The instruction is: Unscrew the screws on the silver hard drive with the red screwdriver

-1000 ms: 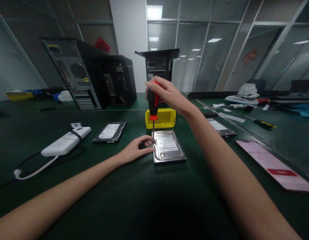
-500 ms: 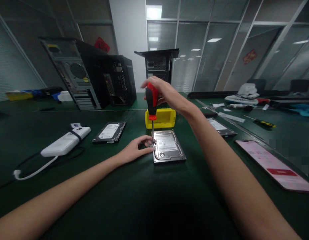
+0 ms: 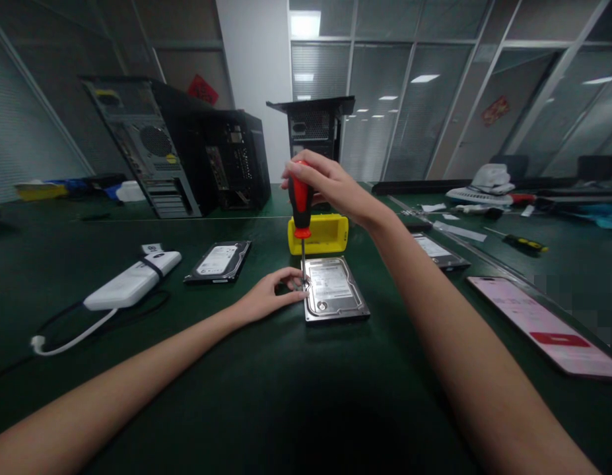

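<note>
A silver hard drive (image 3: 335, 287) with a white label lies flat in front of me. My right hand (image 3: 323, 178) is closed around the red and black handle of a screwdriver (image 3: 302, 208). The screwdriver stands nearly upright, its shaft reaching down to the drive's left edge. Its very tip is hard to make out between my fingers. At that same edge, my left hand (image 3: 273, 293) grips the drive with curled fingers and thumb, close around the lower shaft. Just behind the drive stands an open yellow plastic case (image 3: 318, 236).
Another hard drive (image 3: 219, 260) lies to the left, beside a white power strip (image 3: 132, 280) with cables. On the right are a third drive (image 3: 437, 253), a phone (image 3: 543, 323) and a yellow-black screwdriver (image 3: 523, 243). Computer cases (image 3: 179, 145) stand at the back.
The screwdriver handle has turned, so a red part now faces me where black did. The right hand's fingers have shifted around the handle's top. My left hand and the drive hold their place.
</note>
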Tool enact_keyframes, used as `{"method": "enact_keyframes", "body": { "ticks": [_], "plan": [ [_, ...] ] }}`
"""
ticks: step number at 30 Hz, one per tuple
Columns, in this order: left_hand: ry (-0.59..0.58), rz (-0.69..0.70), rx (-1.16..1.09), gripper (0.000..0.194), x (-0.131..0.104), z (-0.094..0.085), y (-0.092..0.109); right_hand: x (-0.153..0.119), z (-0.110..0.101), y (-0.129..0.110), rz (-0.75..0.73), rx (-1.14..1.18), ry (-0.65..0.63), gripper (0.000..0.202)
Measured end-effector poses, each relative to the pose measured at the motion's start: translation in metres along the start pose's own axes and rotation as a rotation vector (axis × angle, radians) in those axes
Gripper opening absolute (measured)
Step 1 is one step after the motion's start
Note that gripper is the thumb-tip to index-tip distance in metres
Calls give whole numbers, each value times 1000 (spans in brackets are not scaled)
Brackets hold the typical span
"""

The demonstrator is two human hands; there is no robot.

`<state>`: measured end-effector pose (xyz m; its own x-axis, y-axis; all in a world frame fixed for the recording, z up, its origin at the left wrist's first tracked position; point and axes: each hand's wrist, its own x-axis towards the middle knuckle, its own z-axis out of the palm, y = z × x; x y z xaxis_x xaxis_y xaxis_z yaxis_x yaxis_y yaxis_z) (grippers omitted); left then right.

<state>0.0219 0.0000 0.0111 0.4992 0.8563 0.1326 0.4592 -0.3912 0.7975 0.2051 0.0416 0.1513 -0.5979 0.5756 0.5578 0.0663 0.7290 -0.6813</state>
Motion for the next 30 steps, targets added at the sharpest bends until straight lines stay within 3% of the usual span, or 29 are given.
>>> {"method": "enact_keyframes", "body": {
  "ticks": [7,14,19,30],
  "plan": [
    [5,7,6,42,0,0,-1,0,2,0,-8,-28,0,36],
    [3,4,1,42,0,0,0,5,2,8,-159,-174,80,32],
    [3,8,4,42,0,0,-2,1,0,2,-43,-155,26,43],
    [15,-4,10,41,0,1,2,-1,0,-4,13,-47,8,31]
  ]
}}
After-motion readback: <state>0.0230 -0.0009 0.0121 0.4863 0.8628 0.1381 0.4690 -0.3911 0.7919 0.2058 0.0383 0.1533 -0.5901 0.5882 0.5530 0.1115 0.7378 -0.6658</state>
